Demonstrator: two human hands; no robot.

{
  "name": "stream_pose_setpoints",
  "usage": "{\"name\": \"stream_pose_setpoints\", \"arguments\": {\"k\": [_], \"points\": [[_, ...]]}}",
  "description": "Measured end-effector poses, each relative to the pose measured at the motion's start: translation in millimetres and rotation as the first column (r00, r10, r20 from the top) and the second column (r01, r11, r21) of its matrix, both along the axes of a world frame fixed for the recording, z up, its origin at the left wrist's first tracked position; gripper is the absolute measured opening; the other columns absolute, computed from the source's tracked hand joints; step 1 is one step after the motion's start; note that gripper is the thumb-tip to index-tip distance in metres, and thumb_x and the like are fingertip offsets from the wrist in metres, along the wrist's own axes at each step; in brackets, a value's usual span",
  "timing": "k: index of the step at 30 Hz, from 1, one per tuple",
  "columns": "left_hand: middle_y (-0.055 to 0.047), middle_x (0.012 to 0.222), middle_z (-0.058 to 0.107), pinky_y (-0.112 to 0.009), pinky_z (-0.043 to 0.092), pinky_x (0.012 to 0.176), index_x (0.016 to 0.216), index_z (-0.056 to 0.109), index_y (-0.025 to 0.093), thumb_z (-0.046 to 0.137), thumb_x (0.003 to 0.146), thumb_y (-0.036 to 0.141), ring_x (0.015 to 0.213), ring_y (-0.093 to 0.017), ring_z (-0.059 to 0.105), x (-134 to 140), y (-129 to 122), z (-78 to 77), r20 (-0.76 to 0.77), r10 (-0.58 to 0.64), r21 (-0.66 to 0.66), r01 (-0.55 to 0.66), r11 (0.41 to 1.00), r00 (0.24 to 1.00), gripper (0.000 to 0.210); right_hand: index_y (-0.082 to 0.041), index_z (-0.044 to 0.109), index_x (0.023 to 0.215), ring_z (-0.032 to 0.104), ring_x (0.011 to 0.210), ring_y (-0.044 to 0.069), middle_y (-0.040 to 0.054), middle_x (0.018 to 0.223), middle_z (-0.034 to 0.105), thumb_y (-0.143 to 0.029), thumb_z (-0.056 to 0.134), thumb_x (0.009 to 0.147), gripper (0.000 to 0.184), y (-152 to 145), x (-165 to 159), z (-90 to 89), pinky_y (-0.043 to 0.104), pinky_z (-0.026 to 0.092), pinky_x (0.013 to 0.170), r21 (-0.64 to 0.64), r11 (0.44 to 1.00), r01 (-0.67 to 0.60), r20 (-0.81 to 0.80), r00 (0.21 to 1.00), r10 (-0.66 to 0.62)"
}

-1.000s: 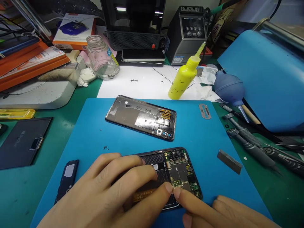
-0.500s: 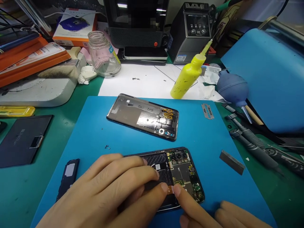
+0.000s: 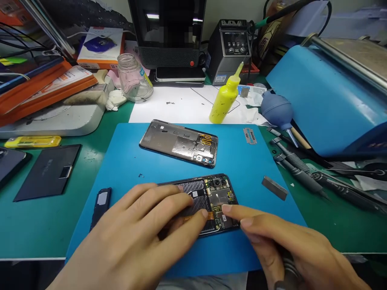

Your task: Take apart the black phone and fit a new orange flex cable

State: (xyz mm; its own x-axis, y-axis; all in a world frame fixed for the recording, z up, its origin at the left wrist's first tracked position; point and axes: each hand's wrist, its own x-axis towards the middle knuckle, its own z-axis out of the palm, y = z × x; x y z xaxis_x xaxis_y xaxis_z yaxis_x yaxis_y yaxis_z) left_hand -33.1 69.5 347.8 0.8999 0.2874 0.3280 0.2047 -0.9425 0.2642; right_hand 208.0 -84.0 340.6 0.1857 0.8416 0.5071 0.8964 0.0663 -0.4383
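An opened phone (image 3: 222, 195) lies on the blue mat with its circuit board and cameras bare. My left hand (image 3: 142, 225) is laid over its left part, fingers bent onto the dark battery area. The left thumb touches an orange flex cable (image 3: 211, 216) beside the board. Tucked in the palm of my right hand (image 3: 287, 237) is a dark tool handle (image 3: 288, 270) with ridges; its tip is out of sight. The right index fingertip touches or hovers just over the board. A removed phone back cover (image 3: 178, 143) rests behind the phone.
The blue mat (image 3: 181, 262) also bears a black phone part (image 3: 101, 205), a razor blade (image 3: 250, 136) and a grey metal bar (image 3: 274, 187). A yellow bottle (image 3: 224, 98), a glass jar (image 3: 133, 78) and an air blower (image 3: 276, 108) stand behind. Tools (image 3: 302, 173) lie at right.
My right index fingertip has moved off the flex cable up onto the board area, and the right hand now shows a tool handle. The left hand stays on the phone. The view has shifted.
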Motion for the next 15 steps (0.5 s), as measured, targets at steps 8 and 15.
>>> {"name": "stream_pose_setpoints", "arguments": {"k": [8,15], "points": [[-0.008,0.137,0.075,-0.045,0.041,0.111,0.146,0.074,0.022,0.045,0.123,0.013,0.135,-0.029,0.059,10,0,6.6,-0.019,-0.014,0.064,0.015,0.998,1.0,0.039,-0.019,0.069,0.137,0.087,0.087,0.019,0.0083,0.117,0.09,-0.016,0.053,0.112,0.029,4,8,-5.2,0.028,0.07,0.081,0.025,0.967,-0.253,0.092,0.964,0.25],[-0.009,0.137,0.073,-0.043,0.039,0.112,0.148,0.075,0.022,0.048,0.12,0.008,0.135,-0.028,0.057,11,-1,8.3,-0.008,-0.037,0.052,0.037,0.998,0.999,0.041,-0.014,0.066,0.142,0.081,0.082,0.017,0.0116,0.118,0.089,-0.023,0.055,0.115,0.031,0,12,-7.2,0.029,0.064,0.072,-0.023,0.948,-0.318,0.194,0.929,0.317]]}}
